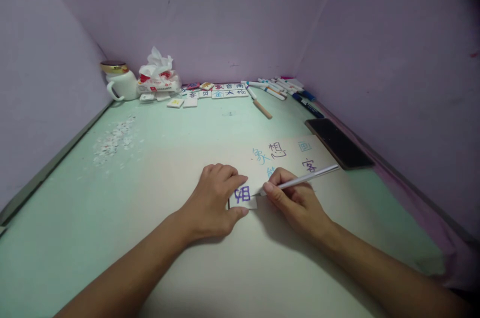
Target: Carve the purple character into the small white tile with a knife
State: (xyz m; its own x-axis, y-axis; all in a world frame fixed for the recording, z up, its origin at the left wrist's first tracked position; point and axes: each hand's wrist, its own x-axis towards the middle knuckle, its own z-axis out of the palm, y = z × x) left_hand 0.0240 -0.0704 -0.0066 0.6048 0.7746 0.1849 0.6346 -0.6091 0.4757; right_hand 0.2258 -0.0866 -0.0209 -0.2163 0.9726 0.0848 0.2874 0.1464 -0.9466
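Observation:
A small white block (pixel 246 203) with a purple character drawn on its top lies on the table before me. My left hand (pixel 219 200) grips it from the left, thumb on the near edge and fingers along the far edge. In my right hand (pixel 290 195) is a slim silver craft knife (pixel 318 173), held like a pen and slanting up to the right. Its thin tip reaches the right part of the block, beside the purple lines. My fingers cover part of the block's left side.
White shavings (pixel 114 140) lie at left. Along the back stand a white mug (pixel 125 85), a tissue pack (pixel 159 80), lettered blocks (pixel 228 93) and several markers (pixel 275 90). A wooden-handled tool (pixel 262 109) lies before them. A phone (pixel 339 143) rests at right, near characters written on the tabletop (pixel 277 149).

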